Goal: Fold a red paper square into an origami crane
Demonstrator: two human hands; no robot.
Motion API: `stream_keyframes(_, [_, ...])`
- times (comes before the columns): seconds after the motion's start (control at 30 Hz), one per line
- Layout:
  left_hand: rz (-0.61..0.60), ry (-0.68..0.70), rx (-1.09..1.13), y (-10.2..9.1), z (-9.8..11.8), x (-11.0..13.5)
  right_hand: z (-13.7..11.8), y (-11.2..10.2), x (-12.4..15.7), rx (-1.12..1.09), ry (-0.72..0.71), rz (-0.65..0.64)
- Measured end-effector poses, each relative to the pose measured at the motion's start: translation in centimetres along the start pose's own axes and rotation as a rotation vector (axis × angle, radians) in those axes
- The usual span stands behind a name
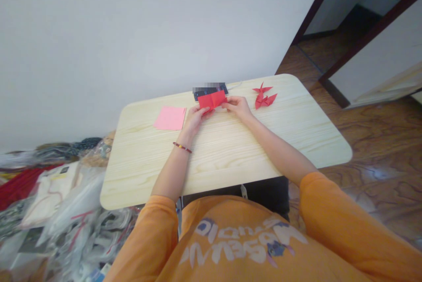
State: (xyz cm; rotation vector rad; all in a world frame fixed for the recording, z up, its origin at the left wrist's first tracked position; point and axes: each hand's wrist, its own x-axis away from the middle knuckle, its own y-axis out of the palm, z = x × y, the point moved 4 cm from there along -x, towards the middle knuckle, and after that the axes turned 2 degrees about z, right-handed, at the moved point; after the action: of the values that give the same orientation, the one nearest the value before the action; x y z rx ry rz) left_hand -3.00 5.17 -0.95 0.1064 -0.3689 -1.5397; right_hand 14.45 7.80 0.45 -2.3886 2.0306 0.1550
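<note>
Orange sweatshirt (pixel 231 238) fills the bottom of my view, its sleeves leading to two bare forearms above a pale wooden table (pixel 217 163). I have the left hand (pixel 195 120), with a beaded bracelet (pixel 182 147) at its wrist, and the right hand (pixel 238 108) both closed on a folded strip of red paper (pixel 212 100). The fingers (pixel 205 110) of the left pinch its lower edge, while the right pinches its end. The strip sits just in front of a dark phone (pixel 210 92), partly blurred. Left of the hands lies a pink paper square (pixel 170 118); to their right, a red origami crane (pixel 263 96). Plastic-bagged clutter (pixel 75 225) is heaped beyond the table's left side, wood flooring (pixel 379 141) and a doorway (pixel 336 9) lie right, and a white wall (pixel 99 45) rises ahead.
</note>
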Motion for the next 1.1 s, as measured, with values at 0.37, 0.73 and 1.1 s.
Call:
stream_keyframes(0.37, [-0.081, -0.025, 0.087, 1.6, 0.6, 0.9, 0.8, -0.8, -0.2, -0.154, 0.019, 0.192])
stream_keyframes(0.73, [0.278, 0.325, -0.191, 1.6, 0.4, 1.2, 0.1, 0.8, 0.6, -0.082, 0.071, 0.068])
stream_keyframes(1.1, [0.334, 0.200, 0.013, 1.2, 0.3, 1.3, 0.3, 0.4, 0.3, -0.119, 0.112, 0.116])
